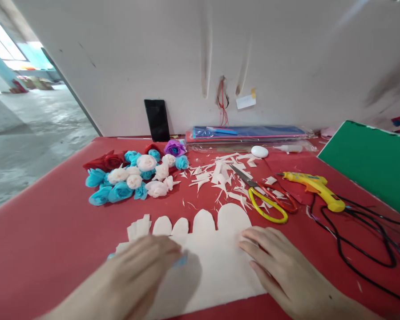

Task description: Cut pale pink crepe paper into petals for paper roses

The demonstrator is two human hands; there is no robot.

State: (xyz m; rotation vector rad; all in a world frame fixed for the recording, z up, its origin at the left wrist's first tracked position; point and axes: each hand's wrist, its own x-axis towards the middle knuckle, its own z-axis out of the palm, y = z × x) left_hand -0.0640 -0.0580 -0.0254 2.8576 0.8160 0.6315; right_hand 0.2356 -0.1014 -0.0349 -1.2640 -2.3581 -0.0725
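Observation:
A white paper-like sheet [216, 266] lies in front of me, with several rounded white petal-shaped pieces [204, 221] along its far edge. My right hand [276, 262] rests on the sheet's right side, fingers stretched out and slightly apart. Over the left part hovers my left hand [143, 269], its fingers closed together and a little blurred. A small blue patch [180, 261] shows just beneath those fingertips; whether it is held I cannot tell. Narrow white strips [139, 227] are partly hidden behind the left hand.
Blue, white, red and purple paper flowers [133, 175] are grouped at left. White scraps [220, 173] surround scissors [260, 191]. A yellow glue gun [313, 186] with black cable [346, 262] lies right, near a green board [373, 164]. A phone [157, 120] leans on the wall.

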